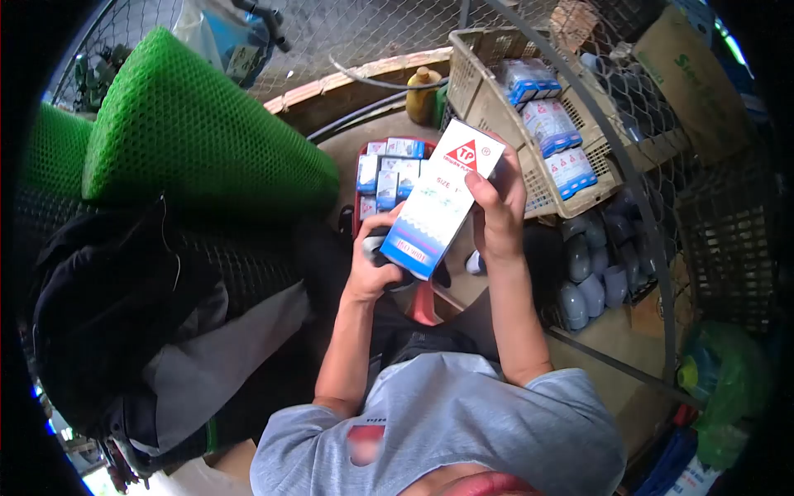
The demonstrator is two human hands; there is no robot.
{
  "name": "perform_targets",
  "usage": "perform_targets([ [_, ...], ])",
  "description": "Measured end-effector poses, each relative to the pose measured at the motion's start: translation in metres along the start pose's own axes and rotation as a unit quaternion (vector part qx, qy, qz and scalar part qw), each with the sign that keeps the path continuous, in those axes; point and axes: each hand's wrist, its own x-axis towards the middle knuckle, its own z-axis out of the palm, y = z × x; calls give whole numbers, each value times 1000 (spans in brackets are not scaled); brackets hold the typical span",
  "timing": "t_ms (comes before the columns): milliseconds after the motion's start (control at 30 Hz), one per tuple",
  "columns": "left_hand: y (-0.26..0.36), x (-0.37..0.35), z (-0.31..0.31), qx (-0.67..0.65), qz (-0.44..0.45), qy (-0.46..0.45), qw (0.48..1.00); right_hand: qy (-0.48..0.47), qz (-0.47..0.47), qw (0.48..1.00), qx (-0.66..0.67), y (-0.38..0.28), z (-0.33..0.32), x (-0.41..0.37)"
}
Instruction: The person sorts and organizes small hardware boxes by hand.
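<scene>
I hold a box point(438, 207) in both hands, out in front of my chest near the middle of the view. It is white and blue with a red triangle mark on its top end, and it tilts so that this end points to about 1 o'clock. My left hand point(372, 260) is clenched round the lower end at 7 o'clock, thumb on the near side. Something dark sits under that palm, and I cannot tell what it is. My right hand point(500, 211) grasps the upper half from 3 o'clock, fingers point(488, 192) curled over the face of the box and the palm on its edge. Just behind the box, at 11 o'clock from it, is a red tray point(361, 153) packed with small boxes point(389, 178) in blue and white. At 1 o'clock stands a basket point(471, 91) with wrapped packets point(550, 124) lying in it, and a yellow bottle point(422, 95) is just beside its left wall. Grey fittings point(591, 281) are heaped at 3 o'clock, near my right forearm. A roll of green mesh point(190, 132) lies at 10 o'clock, well apart from my hands, with a black bag point(107, 306) below it at 8 o'clock.
</scene>
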Motion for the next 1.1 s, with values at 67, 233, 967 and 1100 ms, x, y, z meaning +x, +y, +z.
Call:
perform_targets([
  [67, -4, -10, 3, 22, -51, 45, 997, 55, 20, 998, -20, 18, -2, -10],
  [233, -24, -30, 13, 48, -81, 113, 989, 93, 51, 994, -21, 68, -43, -43],
  [967, -226, 22, -177, 504, -377, 163, 760, 357, 189, 914, -40, 113, -141, -73],
  [1100, -331, -5, -253, 314, -434, 433, 725, 349, 221, 906, -92, 104, -137, -72],
])
